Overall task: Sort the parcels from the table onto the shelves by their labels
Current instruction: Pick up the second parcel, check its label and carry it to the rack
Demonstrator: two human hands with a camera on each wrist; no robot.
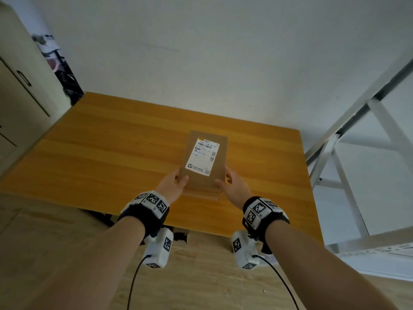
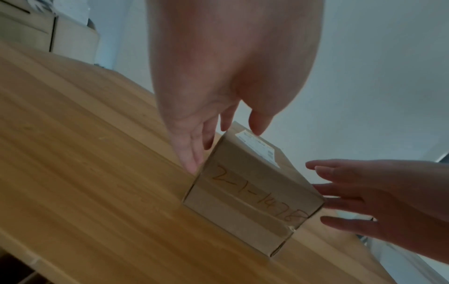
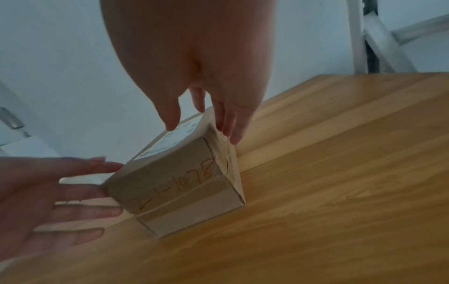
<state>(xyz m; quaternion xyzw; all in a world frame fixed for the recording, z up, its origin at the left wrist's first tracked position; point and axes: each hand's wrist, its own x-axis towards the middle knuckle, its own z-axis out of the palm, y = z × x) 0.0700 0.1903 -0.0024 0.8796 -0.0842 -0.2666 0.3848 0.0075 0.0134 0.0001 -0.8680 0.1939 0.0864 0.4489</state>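
A brown cardboard parcel (image 1: 204,157) lies flat on the wooden table (image 1: 111,153), white shipping label up. Its near end face (image 2: 248,192) carries the handwritten mark "2-1-1478". My left hand (image 1: 180,179) is at the near left corner, its straight fingers (image 2: 192,163) against the left side and the thumb over the top edge. My right hand (image 1: 224,180) mirrors it at the near right corner, with fingers (image 3: 230,130) straight along the right side and the thumb above the label. In both wrist views the parcel (image 3: 184,184) rests on the tabletop.
A white metal shelf rack (image 1: 348,153) stands right of the table, one of its shelves low at the right (image 1: 380,249). A beige cabinet (image 1: 20,86) stands at the left, with clutter behind it. Bare tabletop surrounds the parcel; a white wall is behind.
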